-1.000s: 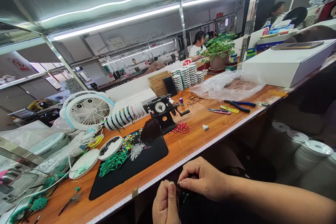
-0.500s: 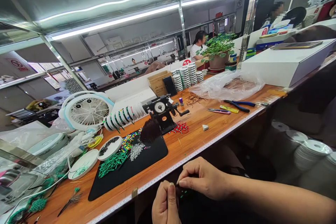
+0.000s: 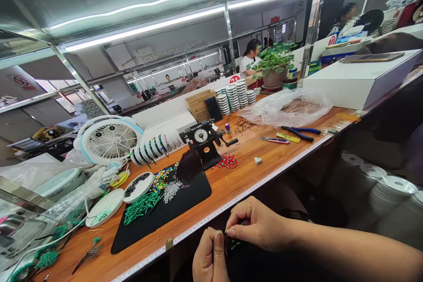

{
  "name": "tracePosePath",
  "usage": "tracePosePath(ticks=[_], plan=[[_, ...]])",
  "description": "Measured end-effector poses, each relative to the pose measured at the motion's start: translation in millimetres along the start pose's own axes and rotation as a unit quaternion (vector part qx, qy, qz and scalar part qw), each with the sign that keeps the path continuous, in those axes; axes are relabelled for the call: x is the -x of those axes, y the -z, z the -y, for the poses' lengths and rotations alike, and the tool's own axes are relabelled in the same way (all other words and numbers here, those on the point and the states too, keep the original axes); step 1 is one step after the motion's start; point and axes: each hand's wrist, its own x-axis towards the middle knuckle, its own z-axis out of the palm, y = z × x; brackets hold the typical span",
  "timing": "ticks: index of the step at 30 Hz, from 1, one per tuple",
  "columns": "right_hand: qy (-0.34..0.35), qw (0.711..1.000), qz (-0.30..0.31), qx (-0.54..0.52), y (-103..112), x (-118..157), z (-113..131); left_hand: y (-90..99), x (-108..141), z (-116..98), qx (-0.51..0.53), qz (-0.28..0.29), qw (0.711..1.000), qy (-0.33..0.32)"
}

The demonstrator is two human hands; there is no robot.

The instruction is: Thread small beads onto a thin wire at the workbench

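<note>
Green beads (image 3: 235,244) still sit between the left hand (image 3: 209,256) and right hand (image 3: 256,224).

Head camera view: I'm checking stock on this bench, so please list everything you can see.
fan: one, white and pale blue, left of bench
dial machine: one, black, mid-bench
mat: one, black, near left of bench
tube beads: one heap, green, on mat
mixed beads: one heap, multicoloured, on mat
red beads: one heap, red, beside dial machine
round dishes: two, white, left of mat
plastic bag: one, clear, far right of bench
pliers: one pair, blue handles, right of bench
spool stacks: several, white, far bench edge
cardboard box: one, brown, behind dial machine
potted plant: one, green, beyond spools
tape measure: one, white, along near bench edge
small dark item: one, dark, between hands
left hand: one, bottom centre, pinching small dark item
right hand: one, right of left hand, pinching small dark item
</note>
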Motion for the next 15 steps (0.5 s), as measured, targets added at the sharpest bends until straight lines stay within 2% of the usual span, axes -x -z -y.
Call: tracePosePath(ticks=[5, 9, 15], plan=[[0.011, 0.999, -0.018, 0.027, -3.9, -0.1, 3.5, 0.7, -2.3, 0.3, 0.01, -0.002, 1.0, 0.027], [0.028, 0.999, -0.003, 0.022, -3.3, -0.8, 5.4, 1.9, -2.8, 3.4, 0.022, -0.04, 0.999, 0.025], [0.0, 0.999, -0.008, 0.037, -4.0, -1.3, 0.9, -2.1, -1.9, 14.4, 0.025, -0.073, 0.997, 0.019]])
